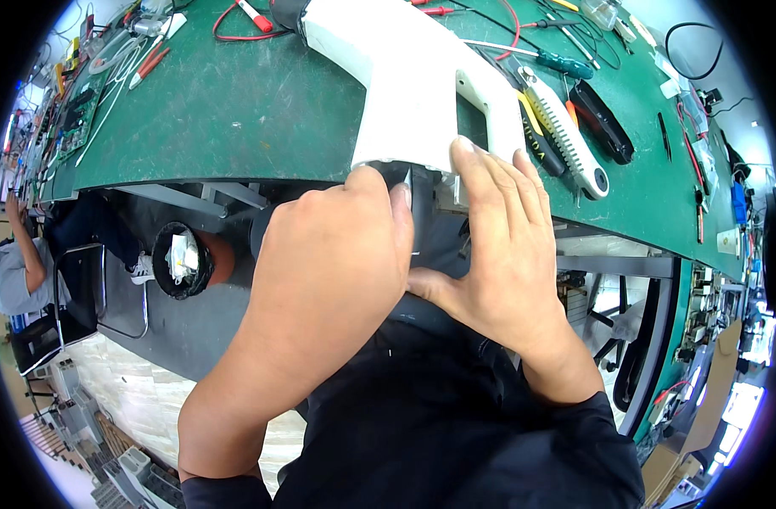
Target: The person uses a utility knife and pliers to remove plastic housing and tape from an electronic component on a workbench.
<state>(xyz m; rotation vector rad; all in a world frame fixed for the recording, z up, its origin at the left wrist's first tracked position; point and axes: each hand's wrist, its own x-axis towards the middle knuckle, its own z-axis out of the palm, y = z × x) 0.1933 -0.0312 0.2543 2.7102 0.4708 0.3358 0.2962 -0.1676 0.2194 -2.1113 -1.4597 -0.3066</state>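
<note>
A white plastic housing (412, 81) with a looped handle lies on the green bench, its lower end at the front edge. My left hand (337, 246) is closed in a fist just below that end. A thin pointed metal tool (408, 180) shows its tip beside my left thumb; the rest of it is hidden in the fist. My right hand (508, 246) has its fingers stretched out, fingertips against the lower right corner of the housing. Its thumb reaches across to my left hand.
Right of the housing lie a white-handled cutter (566, 131), a black case (602, 123), a green-handled screwdriver (566, 64) and pliers (541, 140). Red-tipped pliers (149, 68) and cables lie at left. Below the bench stands a lined bin (182, 261); a person (27, 267) sits far left.
</note>
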